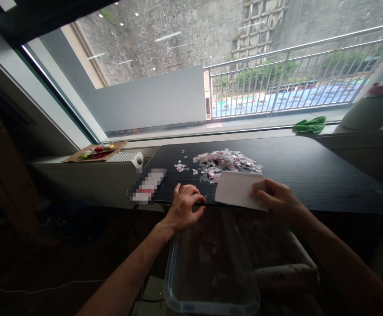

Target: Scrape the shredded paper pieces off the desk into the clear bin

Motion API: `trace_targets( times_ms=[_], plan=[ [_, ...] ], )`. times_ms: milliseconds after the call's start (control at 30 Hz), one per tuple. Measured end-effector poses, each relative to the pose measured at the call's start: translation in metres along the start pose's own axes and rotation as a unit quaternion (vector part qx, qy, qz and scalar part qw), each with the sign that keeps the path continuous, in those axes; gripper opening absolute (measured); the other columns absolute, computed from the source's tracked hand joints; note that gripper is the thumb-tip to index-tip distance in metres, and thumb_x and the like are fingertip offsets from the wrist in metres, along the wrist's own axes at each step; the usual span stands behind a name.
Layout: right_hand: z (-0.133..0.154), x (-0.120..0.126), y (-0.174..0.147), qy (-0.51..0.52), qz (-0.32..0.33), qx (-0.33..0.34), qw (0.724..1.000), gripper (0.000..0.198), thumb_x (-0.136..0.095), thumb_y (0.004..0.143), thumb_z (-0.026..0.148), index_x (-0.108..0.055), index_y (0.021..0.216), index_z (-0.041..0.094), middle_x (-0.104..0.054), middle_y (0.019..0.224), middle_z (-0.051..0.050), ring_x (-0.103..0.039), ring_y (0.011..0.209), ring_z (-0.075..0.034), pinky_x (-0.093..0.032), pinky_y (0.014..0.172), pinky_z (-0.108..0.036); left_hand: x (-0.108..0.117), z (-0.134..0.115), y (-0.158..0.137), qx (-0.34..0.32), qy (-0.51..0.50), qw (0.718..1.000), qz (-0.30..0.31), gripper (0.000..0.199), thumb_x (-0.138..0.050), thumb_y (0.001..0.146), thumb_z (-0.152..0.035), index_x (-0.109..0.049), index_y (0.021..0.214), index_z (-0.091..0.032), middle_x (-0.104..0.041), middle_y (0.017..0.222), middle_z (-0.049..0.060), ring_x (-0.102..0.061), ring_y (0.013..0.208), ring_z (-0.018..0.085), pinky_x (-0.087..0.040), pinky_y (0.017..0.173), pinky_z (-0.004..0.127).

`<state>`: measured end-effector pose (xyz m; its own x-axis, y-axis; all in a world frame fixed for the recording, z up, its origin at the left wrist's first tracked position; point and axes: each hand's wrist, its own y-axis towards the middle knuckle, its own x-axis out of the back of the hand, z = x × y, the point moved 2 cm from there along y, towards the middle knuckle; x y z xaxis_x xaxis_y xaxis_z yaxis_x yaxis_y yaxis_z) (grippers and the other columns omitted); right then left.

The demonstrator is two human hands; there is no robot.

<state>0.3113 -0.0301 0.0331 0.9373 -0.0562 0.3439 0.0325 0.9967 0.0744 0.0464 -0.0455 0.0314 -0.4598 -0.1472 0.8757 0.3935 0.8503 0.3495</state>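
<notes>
My right hand [279, 197] grips the right end of a flat white card [239, 188], thumb on its near face. The card is tilted at the table's near edge, just in front of a pile of small pale pink and white paper pieces [226, 161], and hides part of it. My left hand [186, 204] is at the same edge, fingers bent and thumb apart, with nothing visible held. Below both hands a clear plastic bin [211, 306] stands under the edge, a few pale pieces dimly visible inside.
The black table [297, 171] stands against the window. A blurred-out phone-like object [148, 186] lies at its left end. Left of it is a white radiator [125, 159] with cardboard [76, 154] on top. A green cloth [310, 125] and a pale container [364, 112] are on the sill.
</notes>
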Motion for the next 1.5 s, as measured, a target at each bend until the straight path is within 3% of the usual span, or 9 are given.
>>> trace_targets(
  times_ms=[100,333,567,800,1000,1267,1500],
  plan=[
    [0.000,-0.002,-0.002,0.005,0.033,0.008,0.999,0.020,-0.061,0.066,0.038,-0.062,0.074,0.020,-0.060,0.065,0.001,-0.052,0.058,-0.015,-0.041,0.050,-0.025,-0.001,-0.001,0.001,0.002,-0.002,1.000,0.000,0.013,-0.065,0.075,-0.019,-0.066,0.088,-0.022,-0.063,0.101,0.004,-0.053,0.114,0.024,-0.016,0.113,0.059],
    [0.002,0.006,0.001,-0.048,-0.003,0.047,0.998,0.016,-0.062,0.067,0.036,-0.061,0.072,0.021,-0.059,0.062,0.001,-0.051,0.056,-0.014,-0.041,0.050,-0.026,-0.001,-0.002,0.002,0.002,-0.006,1.000,0.005,0.013,-0.065,0.075,-0.019,-0.065,0.088,-0.022,-0.063,0.101,0.004,-0.053,0.114,0.025,-0.017,0.112,0.060],
    [0.004,-0.015,0.002,-0.012,0.039,0.047,0.998,0.017,-0.059,0.067,0.037,-0.059,0.070,0.020,-0.058,0.063,0.000,-0.051,0.058,-0.015,-0.041,0.051,-0.026,-0.001,0.001,0.001,0.004,0.007,1.000,-0.003,0.012,-0.065,0.075,-0.019,-0.065,0.086,-0.023,-0.063,0.100,0.003,-0.054,0.111,0.024,-0.018,0.112,0.059],
    [0.013,0.003,0.004,-0.084,-0.008,0.020,0.996,0.018,-0.057,0.064,0.036,-0.062,0.071,0.020,-0.056,0.059,0.001,-0.048,0.054,-0.014,-0.037,0.048,-0.026,-0.001,0.003,0.001,0.013,0.004,1.000,0.000,0.013,-0.066,0.075,-0.019,-0.065,0.087,-0.022,-0.063,0.100,0.004,-0.053,0.113,0.024,-0.017,0.112,0.059],
    [0.012,-0.003,0.006,0.011,0.028,0.022,0.999,0.016,-0.060,0.065,0.034,-0.063,0.072,0.021,-0.060,0.064,0.001,-0.053,0.058,-0.015,-0.041,0.050,-0.026,-0.001,-0.007,0.010,0.006,0.008,1.000,0.011,0.012,-0.067,0.075,-0.021,-0.064,0.087,-0.022,-0.064,0.101,0.004,-0.053,0.112,0.025,-0.018,0.111,0.062],
    [-0.018,0.051,0.012,0.081,-0.138,-0.011,0.987,0.011,-0.066,0.066,0.029,-0.070,0.076,0.025,-0.069,0.074,-0.002,-0.061,0.067,-0.021,-0.049,0.057,-0.030,-0.004,-0.019,0.027,-0.010,0.010,0.998,0.057,0.007,-0.069,0.075,-0.021,-0.064,0.080,-0.022,-0.065,0.092,0.002,-0.055,0.104,0.023,-0.015,0.112,0.064],
    [-0.030,0.048,0.008,0.114,-0.170,-0.006,0.979,0.012,-0.067,0.065,0.031,-0.070,0.075,0.025,-0.069,0.076,-0.002,-0.061,0.070,-0.021,-0.049,0.057,-0.030,0.000,-0.025,0.020,-0.033,0.050,0.997,0.051,0.007,-0.064,0.078,-0.014,-0.065,0.081,-0.021,-0.067,0.085,0.001,-0.054,0.100,0.022,-0.013,0.112,0.064]
  ],
)
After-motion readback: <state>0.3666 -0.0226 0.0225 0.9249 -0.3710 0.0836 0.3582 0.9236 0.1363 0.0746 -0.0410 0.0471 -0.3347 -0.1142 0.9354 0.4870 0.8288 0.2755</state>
